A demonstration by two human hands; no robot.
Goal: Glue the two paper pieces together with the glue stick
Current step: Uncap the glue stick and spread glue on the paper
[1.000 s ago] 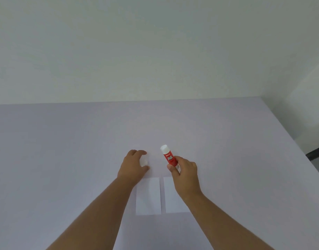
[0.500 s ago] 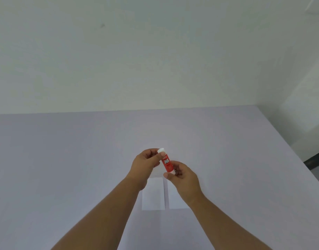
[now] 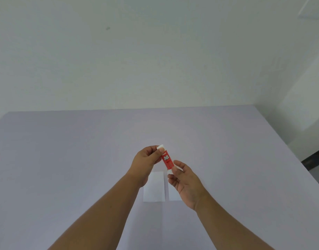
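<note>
A red glue stick (image 3: 167, 161) with a white cap is held tilted above the table between both hands. My left hand (image 3: 146, 162) pinches the white cap at its upper end. My right hand (image 3: 184, 184) grips the stick's lower end with the fingertips. Below the hands two white paper pieces lie flat side by side with a narrow gap: the left paper piece (image 3: 154, 189) is partly covered by my left wrist, the right paper piece (image 3: 173, 194) is mostly hidden under my right hand.
The pale lavender table (image 3: 64, 159) stretches wide around the papers; its far edge meets a white wall (image 3: 155, 60). The table's right edge runs diagonally, with dark floor (image 3: 315, 159) beyond it.
My left hand left the table and came over to grip the glue stick's cap. My right hand raised the stick slightly. The view tilted upward.
</note>
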